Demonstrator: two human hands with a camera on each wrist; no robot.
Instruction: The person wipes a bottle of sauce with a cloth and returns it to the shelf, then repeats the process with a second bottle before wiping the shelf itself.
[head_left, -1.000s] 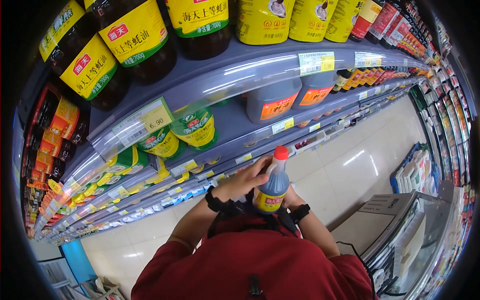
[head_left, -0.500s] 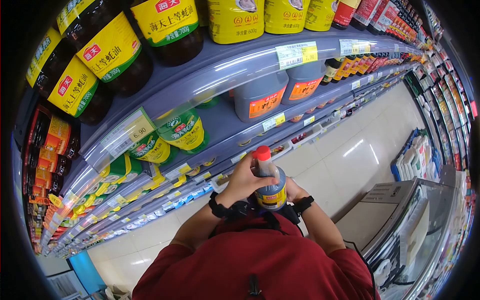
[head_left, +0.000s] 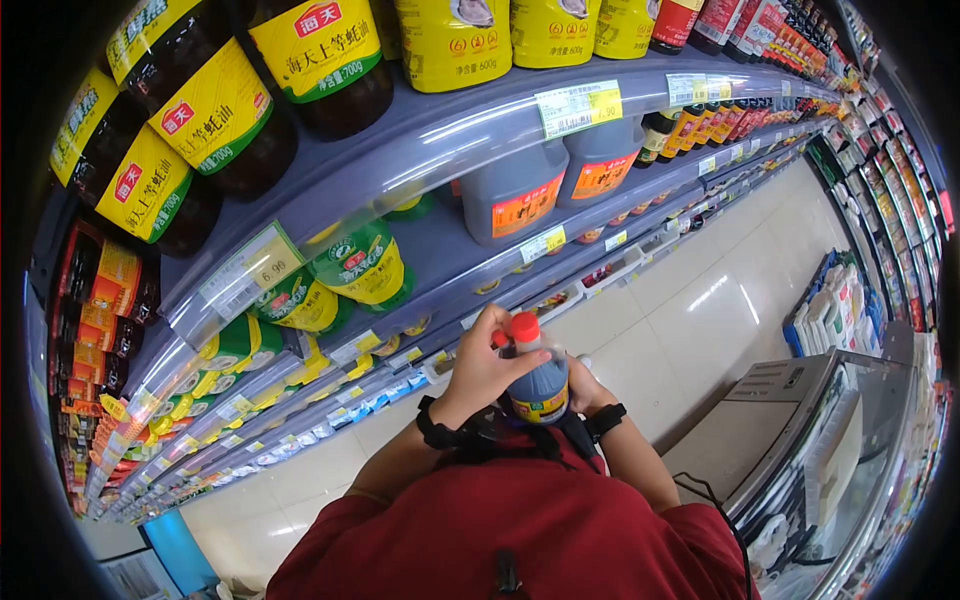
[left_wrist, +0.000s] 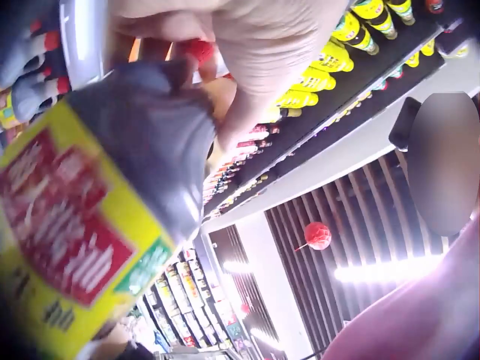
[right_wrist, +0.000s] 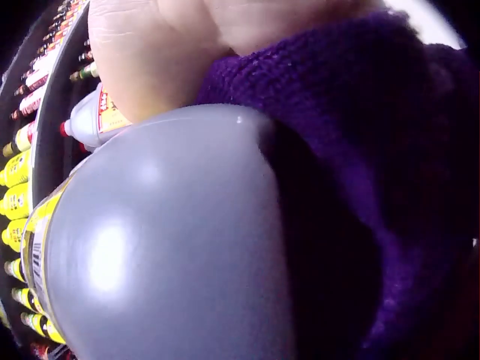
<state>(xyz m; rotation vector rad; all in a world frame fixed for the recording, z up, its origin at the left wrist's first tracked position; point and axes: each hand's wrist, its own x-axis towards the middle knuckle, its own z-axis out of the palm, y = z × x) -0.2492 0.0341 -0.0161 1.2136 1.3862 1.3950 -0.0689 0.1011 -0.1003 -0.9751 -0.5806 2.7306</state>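
Note:
A soy sauce bottle point(head_left: 545, 385) with a red cap, dark contents and a yellow-and-red label is held in front of the chest. My left hand point(head_left: 490, 365) grips it around the neck just under the cap, the thumb lying across the front. In the left wrist view the label point(left_wrist: 67, 217) is close and tilted. My right hand point(head_left: 588, 385) is at the bottle's other side with a purple cloth point(right_wrist: 315, 82) under its palm. The bottle's smooth grey-looking surface point(right_wrist: 165, 240) fills the right wrist view beside the cloth. The right fingertips are hidden.
Shelves point(head_left: 400, 180) with price tags run along the front and left, stocked with oyster sauce bottles point(head_left: 320, 60) and large grey jugs point(head_left: 515, 195). A metal-topped cabinet point(head_left: 745, 410) stands at the right, with a stack of packages point(head_left: 835, 310) behind it on the tiled floor.
The left thumb has come across the front of the bottle's neck. The bottle has turned so its label faces differently, and the head view has shifted slightly to the right.

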